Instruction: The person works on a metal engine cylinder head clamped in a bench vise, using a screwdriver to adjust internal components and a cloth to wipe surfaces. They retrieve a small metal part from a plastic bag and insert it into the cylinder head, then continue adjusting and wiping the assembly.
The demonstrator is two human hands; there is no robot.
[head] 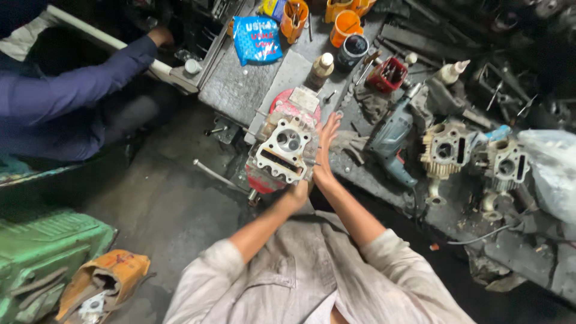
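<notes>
- Cylinder head [283, 150], a grey finned engine casting with a round bore and a long slot in its upper face, sits at the near edge of the workbench [240, 90], on a red round stand, near the middle of the scene.
- At the far left, another person's blue sleeve [72, 84] stretches toward a pale bar on a machine at the bench's left end.
- Near left on the floor lie a green metal casing [42, 252] and an orange housing [102, 282].
- A blue plastic packet [257, 39] lies on the bench, far of the cylinder head.
- The left hand [298, 193] is closed on the near right corner of the cylinder head, fingers mostly hidden under the casting.
- The right hand [326, 150] lies flat and open against the right side of the cylinder head, fingers straight and pointing to the far side, pressed to the fins rather than curled around them.
- The two hands sit close together, wrists almost touching, both on the same casting.
- Orange plastic cups [345, 25] and a dark tin stand at the far edge, with a brown bottle [321, 69] just near of them.
- A small red box [387, 74] holding tool bits stands right of the bottle.
- A grey-blue electric drill [393, 138] lies just right of the right hand.
- Two more cylinder heads [447, 150] rest side by side further right on the grimy bench.
- A clear plastic bag [552, 174] sits at the far right edge.
</notes>
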